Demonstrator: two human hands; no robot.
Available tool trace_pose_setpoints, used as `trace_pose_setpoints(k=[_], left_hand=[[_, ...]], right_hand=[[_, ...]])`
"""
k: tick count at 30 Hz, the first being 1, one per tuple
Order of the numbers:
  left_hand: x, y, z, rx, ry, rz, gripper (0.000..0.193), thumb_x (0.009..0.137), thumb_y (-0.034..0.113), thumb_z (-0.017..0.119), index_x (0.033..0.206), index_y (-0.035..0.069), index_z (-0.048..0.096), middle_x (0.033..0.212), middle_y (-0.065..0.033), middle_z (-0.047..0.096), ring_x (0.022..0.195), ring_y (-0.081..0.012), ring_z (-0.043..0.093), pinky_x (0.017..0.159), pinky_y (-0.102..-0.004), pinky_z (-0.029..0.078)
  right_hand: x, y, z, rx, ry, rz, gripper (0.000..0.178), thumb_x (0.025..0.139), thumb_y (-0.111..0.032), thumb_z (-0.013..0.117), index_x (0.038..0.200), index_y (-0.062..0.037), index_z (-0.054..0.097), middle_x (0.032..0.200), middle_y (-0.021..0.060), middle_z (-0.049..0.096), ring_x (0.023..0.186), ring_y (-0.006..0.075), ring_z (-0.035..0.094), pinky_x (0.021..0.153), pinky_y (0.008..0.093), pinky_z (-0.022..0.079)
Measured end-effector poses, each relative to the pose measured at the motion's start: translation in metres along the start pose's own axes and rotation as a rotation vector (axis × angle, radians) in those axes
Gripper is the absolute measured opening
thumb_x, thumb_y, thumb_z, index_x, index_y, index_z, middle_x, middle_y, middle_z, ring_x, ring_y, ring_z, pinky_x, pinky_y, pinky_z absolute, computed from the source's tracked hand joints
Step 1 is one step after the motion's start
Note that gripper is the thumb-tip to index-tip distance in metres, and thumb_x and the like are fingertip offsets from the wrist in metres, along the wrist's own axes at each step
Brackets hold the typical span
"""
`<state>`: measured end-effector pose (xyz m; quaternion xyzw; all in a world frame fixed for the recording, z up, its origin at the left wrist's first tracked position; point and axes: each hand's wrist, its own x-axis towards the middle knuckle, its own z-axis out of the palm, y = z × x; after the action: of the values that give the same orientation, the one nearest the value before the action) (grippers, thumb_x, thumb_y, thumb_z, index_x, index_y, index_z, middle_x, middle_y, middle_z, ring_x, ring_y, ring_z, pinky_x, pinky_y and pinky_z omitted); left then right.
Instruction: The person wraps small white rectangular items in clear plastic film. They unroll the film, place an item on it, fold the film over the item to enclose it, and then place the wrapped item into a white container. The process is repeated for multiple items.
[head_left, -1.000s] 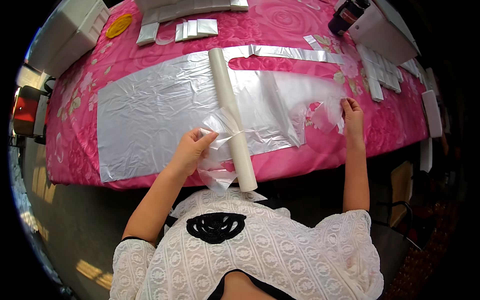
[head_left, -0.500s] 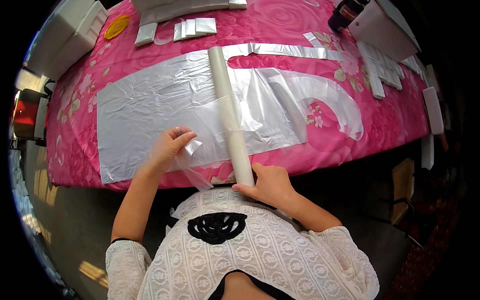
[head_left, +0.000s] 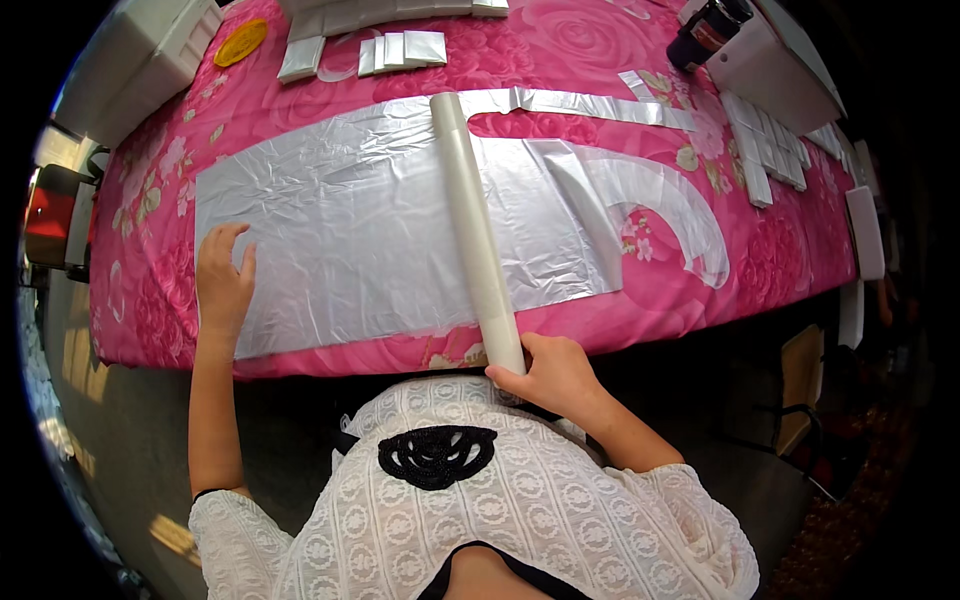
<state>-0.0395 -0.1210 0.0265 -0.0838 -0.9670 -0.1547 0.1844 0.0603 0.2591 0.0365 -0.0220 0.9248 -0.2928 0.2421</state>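
A silvery translucent plastic sheet (head_left: 350,230) lies spread over the table, slightly wrinkled. Across it rests a long whitish roll (head_left: 470,210), pointing from the far side toward my body. My right hand (head_left: 553,372) is closed round the roll's near end, at the table's front edge. At the sheet's left edge is my left hand (head_left: 225,275), its fingers bent but apart and nothing visible in them. Right of the roll, the sheet has a folded part and two strap-like strips (head_left: 685,215), with pink cloth showing between them.
A pink floral tablecloth (head_left: 780,260) covers the table. Folded silvery packets (head_left: 410,50) lie at the back, others (head_left: 765,145) at the right. White boxes (head_left: 140,70) stand back left, with a yellow oval object (head_left: 240,43) beside them. A dark tumbler (head_left: 705,35) stands back right.
My left hand has let go of a thin clear film beside the roll and moved left to the sheet's edge. The right hand keeps hold of the roll.
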Motion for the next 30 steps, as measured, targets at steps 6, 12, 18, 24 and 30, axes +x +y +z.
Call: trace_pose_setpoints(k=[6,12,18,24,30], left_hand=[[-0.001,0.153,0.063,-0.472,-0.197,0.282,0.047,0.077,0.005,0.057,0.121,-0.004,0.043,0.127,-0.0193,0.043,0.118,-0.0342,0.041,0.099,-0.0389,0.034],[-0.004,0.178,0.112,-0.342,-0.282,0.24,0.06,0.082,0.014,0.044,0.133,-0.01,0.025,0.14,-0.0251,0.024,0.132,-0.0354,0.021,0.109,-0.0439,0.015],[-0.004,0.174,0.115,-0.158,-0.375,0.271,0.063,0.082,0.019,0.041,0.135,-0.009,0.022,0.142,-0.0252,0.019,0.134,-0.0365,0.015,0.109,-0.0455,0.011],[-0.002,0.173,0.115,-0.113,-0.406,0.305,0.062,0.084,0.021,0.037,0.135,-0.01,0.02,0.142,-0.0268,0.018,0.134,-0.0371,0.014,0.11,-0.0457,0.01],[-0.002,0.173,0.115,-0.119,-0.401,0.295,0.062,0.084,0.021,0.037,0.135,-0.01,0.02,0.142,-0.0276,0.018,0.134,-0.038,0.014,0.109,-0.0464,0.009]], right_hand=[[0.0,0.001,0.004,0.061,-0.021,0.003,0.045,0.068,-0.039,0.068,0.084,0.0023,0.063,0.069,0.0177,0.062,0.063,0.0309,0.062,0.06,0.0377,0.048],[-0.001,-0.001,0.003,0.04,-0.046,0.015,0.046,0.069,-0.041,0.069,0.083,0.0025,0.063,0.069,0.0176,0.063,0.063,0.0301,0.063,0.06,0.0366,0.048],[0.036,-0.002,-0.023,0.067,-0.095,-0.04,0.052,0.073,-0.047,0.066,0.079,0.0043,0.064,0.065,0.0154,0.063,0.061,0.0248,0.063,0.058,0.0334,0.048],[0.164,-0.011,-0.06,0.396,-0.118,0.014,0.059,0.081,-0.052,0.057,0.078,0.0067,0.063,0.065,0.0102,0.061,0.054,0.0143,0.059,0.053,0.0248,0.048],[0.239,-0.03,-0.074,0.933,-0.134,0.053,0.058,0.084,-0.044,0.056,0.111,0.0068,0.05,0.098,0.0172,0.059,0.088,0.0198,0.06,0.076,0.0296,0.05]])
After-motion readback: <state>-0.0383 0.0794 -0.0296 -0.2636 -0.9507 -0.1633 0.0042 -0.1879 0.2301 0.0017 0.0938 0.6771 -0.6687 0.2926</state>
